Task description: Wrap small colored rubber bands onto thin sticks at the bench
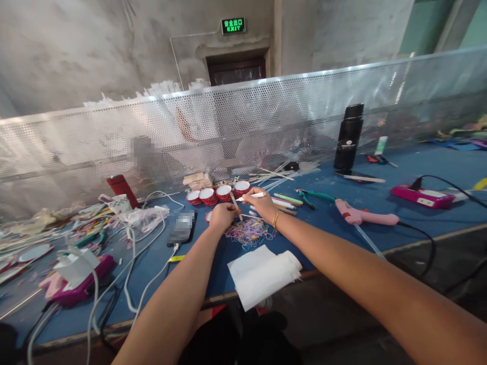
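Observation:
My left hand (pixel 222 217) is closed on a thin light-wood stick (pixel 235 204), which stands slanted above a pile of colourful rubber bands (pixel 249 231). Pinched in my right hand (pixel 263 205) is a white marker (pixel 254 196), its tip pointing left toward the stick. Just behind both hands is a row of small red round pieces with white tops (pixel 224 190). Another red piece shows partly beside my left hand. Several coloured markers (pixel 287 199) lie right of my right hand. A folded white cloth or paper (pixel 266 276) hangs over the table's front edge.
On the right are green-handled pliers (pixel 317 195), a pink glue gun (pixel 361 214), a black bottle (pixel 349 137) and a magenta power strip (pixel 422 196). Leftward lie a phone (pixel 181 228), white cables, a red bottle (pixel 123 190) and clutter. A perforated metal panel (pixel 304 111) stands behind.

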`<state>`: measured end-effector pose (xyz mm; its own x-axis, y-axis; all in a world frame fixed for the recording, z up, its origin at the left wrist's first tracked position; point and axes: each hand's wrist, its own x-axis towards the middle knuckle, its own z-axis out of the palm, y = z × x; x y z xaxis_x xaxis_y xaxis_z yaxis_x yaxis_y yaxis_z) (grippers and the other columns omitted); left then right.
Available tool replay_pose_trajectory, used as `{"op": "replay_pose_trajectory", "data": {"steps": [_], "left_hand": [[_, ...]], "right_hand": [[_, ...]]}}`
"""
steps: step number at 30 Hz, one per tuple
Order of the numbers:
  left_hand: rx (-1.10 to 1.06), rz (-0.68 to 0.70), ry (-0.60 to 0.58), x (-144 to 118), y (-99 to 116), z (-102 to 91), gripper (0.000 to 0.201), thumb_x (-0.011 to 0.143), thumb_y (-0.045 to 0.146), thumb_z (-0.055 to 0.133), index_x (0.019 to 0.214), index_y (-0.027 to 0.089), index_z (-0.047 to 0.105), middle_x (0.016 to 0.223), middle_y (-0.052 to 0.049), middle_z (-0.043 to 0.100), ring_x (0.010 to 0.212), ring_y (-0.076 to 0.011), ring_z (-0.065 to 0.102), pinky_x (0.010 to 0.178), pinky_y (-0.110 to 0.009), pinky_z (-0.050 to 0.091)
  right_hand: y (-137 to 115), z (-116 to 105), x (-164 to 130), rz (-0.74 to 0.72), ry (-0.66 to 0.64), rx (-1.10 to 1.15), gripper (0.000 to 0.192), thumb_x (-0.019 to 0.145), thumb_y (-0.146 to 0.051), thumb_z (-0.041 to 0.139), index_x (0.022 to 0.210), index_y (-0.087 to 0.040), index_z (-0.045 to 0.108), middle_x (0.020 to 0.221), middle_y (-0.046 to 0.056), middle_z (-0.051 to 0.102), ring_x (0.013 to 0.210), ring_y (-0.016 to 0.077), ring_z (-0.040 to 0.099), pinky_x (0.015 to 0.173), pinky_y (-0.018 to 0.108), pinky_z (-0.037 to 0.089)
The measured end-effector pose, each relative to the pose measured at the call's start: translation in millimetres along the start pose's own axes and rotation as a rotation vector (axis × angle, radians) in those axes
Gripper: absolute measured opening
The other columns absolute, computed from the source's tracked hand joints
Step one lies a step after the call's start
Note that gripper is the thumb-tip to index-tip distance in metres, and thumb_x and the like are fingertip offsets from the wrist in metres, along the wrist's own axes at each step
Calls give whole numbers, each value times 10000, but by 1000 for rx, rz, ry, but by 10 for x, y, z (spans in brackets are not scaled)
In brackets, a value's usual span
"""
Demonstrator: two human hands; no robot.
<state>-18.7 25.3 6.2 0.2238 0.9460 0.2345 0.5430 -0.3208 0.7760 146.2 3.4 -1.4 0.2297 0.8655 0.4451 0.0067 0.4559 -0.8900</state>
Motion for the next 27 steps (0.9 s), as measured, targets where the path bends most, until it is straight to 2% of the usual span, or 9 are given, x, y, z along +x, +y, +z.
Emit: {"op": "replay_pose_trajectory", "data": {"steps": [11, 19, 27], "left_hand": [[8, -26, -2, -22, 15, -3, 286, 699, 438, 789, 797, 170, 790, 605, 12, 618, 515, -96, 436, 530, -253, 287], [4, -9, -6, -10, 11, -6, 252, 715, 399, 785, 800, 162, 793, 643, 7, 651, 541, -97, 462, 553, -251, 310], [21, 10, 2, 8, -28, 0, 235, 730, 393, 777, 789, 166, 793, 676, 0, 683, 547, -98, 477, 551, -250, 319]], "right_hand": [[-5, -2, -6, -7, -9, 0, 249, 695, -459, 719, 672, -244, 596, 662, 2, 707, 638, 168, 618, 644, 292, 484], [31, -14, 23, 10, 11, 4, 300, 689, -500, 748, 667, -243, 596, 650, 2, 707, 637, 175, 631, 655, 302, 505], [24, -2, 13, -6, -14, 22, 259, 692, -458, 754, 672, -247, 604, 651, 2, 710, 640, 181, 635, 666, 315, 509]]}}
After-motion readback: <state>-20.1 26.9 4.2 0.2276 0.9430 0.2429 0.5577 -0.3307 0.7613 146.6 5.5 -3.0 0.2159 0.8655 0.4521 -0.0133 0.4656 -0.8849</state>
